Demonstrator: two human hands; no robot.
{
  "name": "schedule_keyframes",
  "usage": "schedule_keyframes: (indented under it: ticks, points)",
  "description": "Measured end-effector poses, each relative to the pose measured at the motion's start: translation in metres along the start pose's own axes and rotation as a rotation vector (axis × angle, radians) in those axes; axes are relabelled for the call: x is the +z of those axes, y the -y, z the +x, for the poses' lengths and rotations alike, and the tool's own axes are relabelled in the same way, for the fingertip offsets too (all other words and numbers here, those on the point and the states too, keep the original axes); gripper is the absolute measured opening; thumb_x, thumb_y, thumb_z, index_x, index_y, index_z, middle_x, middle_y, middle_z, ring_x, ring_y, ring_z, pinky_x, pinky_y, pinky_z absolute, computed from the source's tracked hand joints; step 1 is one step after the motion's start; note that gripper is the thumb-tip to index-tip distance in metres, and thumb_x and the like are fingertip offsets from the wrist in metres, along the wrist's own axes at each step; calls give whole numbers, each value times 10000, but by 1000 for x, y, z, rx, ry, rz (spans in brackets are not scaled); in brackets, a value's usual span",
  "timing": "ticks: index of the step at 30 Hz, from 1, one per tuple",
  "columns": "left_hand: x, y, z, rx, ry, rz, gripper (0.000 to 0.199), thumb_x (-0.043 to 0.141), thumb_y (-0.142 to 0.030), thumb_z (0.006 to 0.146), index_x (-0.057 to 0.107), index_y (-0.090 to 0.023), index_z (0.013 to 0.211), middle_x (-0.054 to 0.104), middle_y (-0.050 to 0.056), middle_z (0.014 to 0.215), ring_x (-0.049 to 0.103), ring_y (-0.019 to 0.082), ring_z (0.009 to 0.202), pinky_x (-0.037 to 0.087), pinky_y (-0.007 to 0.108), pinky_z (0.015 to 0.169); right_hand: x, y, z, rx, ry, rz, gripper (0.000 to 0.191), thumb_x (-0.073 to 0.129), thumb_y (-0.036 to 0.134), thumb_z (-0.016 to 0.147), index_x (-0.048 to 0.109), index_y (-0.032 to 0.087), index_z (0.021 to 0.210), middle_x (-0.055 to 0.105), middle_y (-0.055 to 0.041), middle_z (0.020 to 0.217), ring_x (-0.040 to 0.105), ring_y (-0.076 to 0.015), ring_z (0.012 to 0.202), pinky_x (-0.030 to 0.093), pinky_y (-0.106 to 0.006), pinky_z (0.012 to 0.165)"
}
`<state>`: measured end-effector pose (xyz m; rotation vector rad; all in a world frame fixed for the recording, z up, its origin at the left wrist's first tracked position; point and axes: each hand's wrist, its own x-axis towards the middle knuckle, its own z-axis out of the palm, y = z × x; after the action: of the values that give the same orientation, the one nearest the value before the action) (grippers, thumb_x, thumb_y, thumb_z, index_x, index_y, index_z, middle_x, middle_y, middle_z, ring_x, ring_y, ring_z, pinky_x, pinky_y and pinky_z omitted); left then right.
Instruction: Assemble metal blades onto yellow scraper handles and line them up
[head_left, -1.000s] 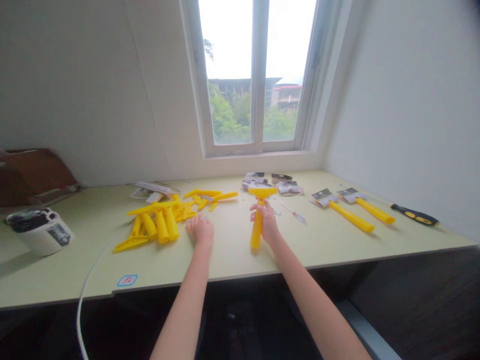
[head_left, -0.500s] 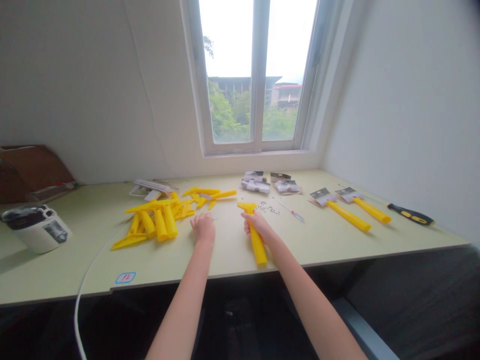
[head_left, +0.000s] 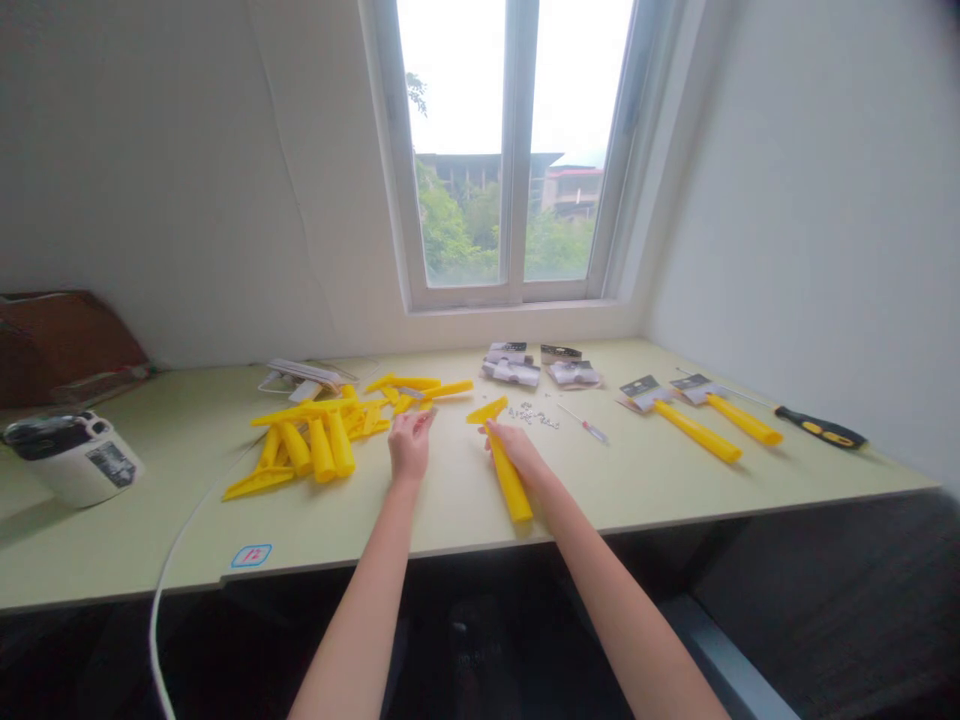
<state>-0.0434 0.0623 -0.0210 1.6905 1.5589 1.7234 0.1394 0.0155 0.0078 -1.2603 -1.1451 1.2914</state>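
My right hand (head_left: 519, 455) is shut around the handle of a yellow plastic scraper (head_left: 510, 487), whose flat head (head_left: 486, 410) tilts up and to the left of my fingers. My left hand (head_left: 411, 446) is raised just off the table, right beside the heap of yellow plastic scraper parts (head_left: 319, 440). Its fingertips are close together, and I cannot tell if they pinch something small. Small metal screws (head_left: 534, 416) lie scattered just beyond the scraper head, with a small screwdriver (head_left: 585, 425) to their right.
Packaged blades (head_left: 511, 366) lie at the table's back edge. Two carded scrapers (head_left: 697, 431) and a black-and-yellow screwdriver (head_left: 821, 427) are at right. A white cable (head_left: 180, 520) drops over the front edge, and a white lidded pot (head_left: 75, 460) stands at left.
The scraper head has swung from pointing left toward the far left and tilted up, and the scraper sits a little further left. My left hand's fingers have lifted off the table.
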Motion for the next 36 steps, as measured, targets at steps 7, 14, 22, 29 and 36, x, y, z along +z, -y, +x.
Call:
schedule_keyframes:
  ticks: [7, 14, 22, 29, 36]
  points:
    - [-2, -12, 3, -438, 73, -698, 374, 695, -377, 582, 588, -136, 847, 624, 27, 687, 624, 154, 584, 486, 299, 615, -3, 2, -7, -96, 223, -111, 217, 531, 351, 757, 599, 147, 733, 595, -14, 618, 519, -111, 525, 391, -236, 530]
    - [-2, -10, 0, -435, 146, -635, 394, 733, -417, 519, 652, -130, 776, 620, 11, 638, 510, 74, 497, 375, 194, 470, -6, -5, -6, -84, 478, -149, 284, 546, 408, 749, 616, 134, 738, 641, -36, 657, 562, -123, 586, 428, -243, 603]
    - [-2, -17, -9, -339, 418, -514, 400, 702, -452, 577, 695, -135, 820, 666, 48, 732, 557, 114, 582, 387, 216, 505, -6, -4, -7, -107, 585, -184, 337, 553, 456, 739, 639, 132, 762, 664, -51, 721, 592, -143, 657, 441, -254, 658]
    - [-4, -20, -11, -312, 514, -510, 396, 663, -456, 627, 678, -124, 842, 661, 51, 728, 563, 125, 590, 406, 224, 528, -8, -7, -4, -121, 604, -201, 332, 534, 446, 757, 631, 133, 811, 668, -58, 757, 597, -148, 683, 448, -268, 676]
    - [-4, -17, -10, -313, 510, -510, 357, 660, -410, 635, 671, -120, 844, 664, 60, 767, 588, 145, 645, 431, 234, 571, -8, -6, -5, -140, 600, -208, 292, 531, 407, 769, 631, 133, 786, 672, -54, 744, 588, -134, 660, 437, -250, 657]
